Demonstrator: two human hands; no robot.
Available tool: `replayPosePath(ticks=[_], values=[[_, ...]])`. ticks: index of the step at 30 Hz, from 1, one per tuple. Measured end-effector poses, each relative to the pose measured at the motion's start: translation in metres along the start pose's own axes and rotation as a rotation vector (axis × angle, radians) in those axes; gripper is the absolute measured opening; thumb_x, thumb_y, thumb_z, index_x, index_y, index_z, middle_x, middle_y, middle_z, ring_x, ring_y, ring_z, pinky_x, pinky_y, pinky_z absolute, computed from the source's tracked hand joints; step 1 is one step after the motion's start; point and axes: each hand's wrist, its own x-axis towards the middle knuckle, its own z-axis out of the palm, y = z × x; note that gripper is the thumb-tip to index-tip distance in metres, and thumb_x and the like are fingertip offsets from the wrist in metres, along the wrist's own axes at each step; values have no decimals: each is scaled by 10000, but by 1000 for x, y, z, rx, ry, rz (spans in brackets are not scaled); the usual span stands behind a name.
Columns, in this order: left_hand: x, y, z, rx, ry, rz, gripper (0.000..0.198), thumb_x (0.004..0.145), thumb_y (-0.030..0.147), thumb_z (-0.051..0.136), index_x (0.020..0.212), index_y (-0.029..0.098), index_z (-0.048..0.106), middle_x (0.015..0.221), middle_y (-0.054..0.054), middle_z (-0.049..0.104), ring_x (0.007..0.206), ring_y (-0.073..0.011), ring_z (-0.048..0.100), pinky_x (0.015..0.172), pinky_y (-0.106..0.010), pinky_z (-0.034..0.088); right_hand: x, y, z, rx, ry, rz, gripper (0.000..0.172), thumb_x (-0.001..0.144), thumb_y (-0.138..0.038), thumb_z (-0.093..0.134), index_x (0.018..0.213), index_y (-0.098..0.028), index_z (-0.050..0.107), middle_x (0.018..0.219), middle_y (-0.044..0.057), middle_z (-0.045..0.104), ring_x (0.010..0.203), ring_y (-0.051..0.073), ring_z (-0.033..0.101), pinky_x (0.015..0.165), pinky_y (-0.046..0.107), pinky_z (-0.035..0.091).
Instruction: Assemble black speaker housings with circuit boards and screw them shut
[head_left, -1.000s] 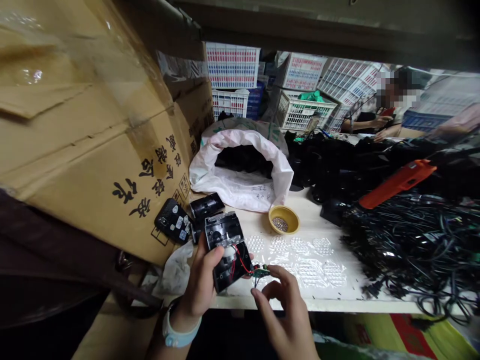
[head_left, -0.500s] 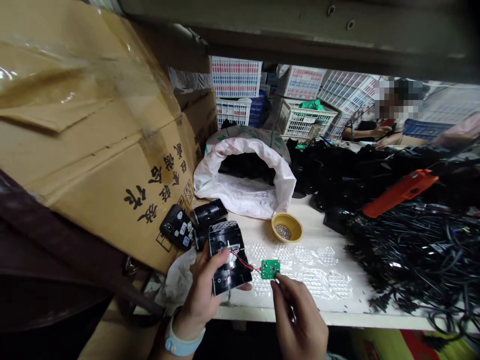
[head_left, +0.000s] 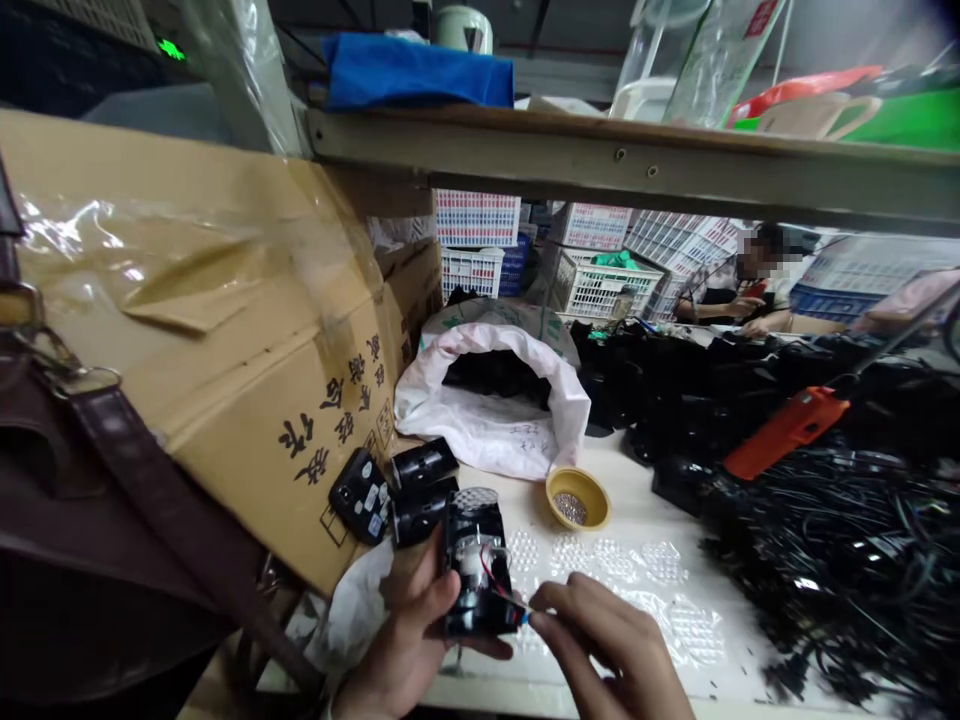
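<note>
My left hand (head_left: pixel 420 625) is closed around a black plastic housing (head_left: pixel 484 612) with a clear dimpled lens (head_left: pixel 477 497) at its far end. Thin red wires (head_left: pixel 489 568) run inside the housing toward its lower right side. There, my right hand (head_left: pixel 604 640) pinches the small circuit board (head_left: pixel 514 600) between thumb and forefinger. The board is seen nearly edge-on, with a small blue part (head_left: pixel 524 618) by the thumb tip. Two similar black housings (head_left: pixel 424 462) lie just beyond my left hand.
A yellow bowl (head_left: pixel 598 510) of small metal pieces stands beyond my hands. Clear lens sheets (head_left: pixel 660 563) lie on the white table. Black cables (head_left: pixel 840 590) and an orange tool (head_left: pixel 784 435) are at right, an open white sack (head_left: pixel 495 445) behind, a carton (head_left: pixel 277 370) left. A co-worker (head_left: pixel 739 290) sits across.
The circuit board has gone from lying flat and green side up beside the housing to edge-on against its lower right side. The housing is tipped differently, and the view has swung upward.
</note>
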Motion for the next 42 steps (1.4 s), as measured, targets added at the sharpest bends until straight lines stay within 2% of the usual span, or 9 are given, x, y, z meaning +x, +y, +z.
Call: replayPosePath(ticks=[3, 6, 12, 19, 23, 30, 36, 39, 42], values=[[-3, 0, -1, -21, -75, -16, 746, 672, 361, 822, 1329, 294, 475, 1120, -96, 676, 992, -358, 666, 663, -435, 617, 9, -10, -10, 53, -185, 52, 210, 984, -256, 485, 854, -202, 640, 751, 14, 614, 686, 127, 602, 623, 217, 418], [-4, 0, 1, -36, -46, -14, 578, 748, 290, 742, 1293, 321, 551, 1068, -82, 699, 958, -333, 677, 638, -381, 604, 14, -15, -12, 63, -316, 97, 211, 976, -234, 496, 832, -212, 649, 771, 2, 617, 715, 120, 598, 647, 217, 409], [-3, -1, 6, -40, 13, -45, 391, 824, 398, 676, 1209, 349, 626, 1130, -73, 689, 917, -312, 680, 519, -321, 568, 18, -16, -3, -11, -351, 125, 201, 947, -186, 501, 817, -202, 653, 775, 13, 608, 706, 140, 588, 635, 243, 393], [0, -2, 3, -174, -75, -71, 576, 743, 443, 749, 1278, 302, 589, 1092, -57, 694, 925, -281, 676, 769, -390, 588, 26, -18, 4, -121, -468, 165, 208, 870, -94, 528, 765, -198, 675, 806, 24, 659, 734, 164, 618, 643, 259, 384], [-1, -2, 1, -122, -136, -51, 502, 729, 260, 702, 1210, 386, 630, 1086, -1, 691, 944, -259, 662, 769, -350, 557, 28, -19, 8, -163, -474, 178, 219, 845, -79, 542, 727, -202, 679, 785, 20, 690, 705, 159, 625, 639, 256, 378], [0, -5, 7, 11, 61, 6, 332, 738, 296, 745, 1066, 320, 693, 961, -16, 698, 977, -256, 610, 779, -309, 491, 27, -18, 15, -185, -402, 261, 178, 796, -99, 581, 708, -208, 691, 724, 12, 697, 647, 157, 614, 593, 249, 347], [2, -11, 11, 1, 33, -21, 341, 791, 304, 698, 1128, 309, 641, 1023, -30, 686, 1034, -262, 596, 789, -319, 472, 22, -13, 13, -200, -351, 336, 185, 760, -95, 571, 641, -205, 659, 653, 5, 683, 552, 140, 567, 524, 231, 294], [1, -14, 9, -84, -39, -48, 412, 700, 230, 656, 1108, 279, 635, 1008, -35, 676, 984, -260, 592, 726, -311, 467, 21, -12, 14, -213, -343, 363, 185, 734, -88, 582, 630, -212, 673, 637, 9, 691, 545, 148, 583, 517, 230, 295], [1, -17, 8, -68, 4, -51, 459, 645, 179, 628, 1094, 271, 622, 955, -16, 660, 884, -212, 575, 681, -278, 461, 22, -11, 15, -235, -356, 380, 186, 736, -89, 595, 668, -220, 707, 676, 21, 714, 585, 166, 618, 541, 241, 322]])
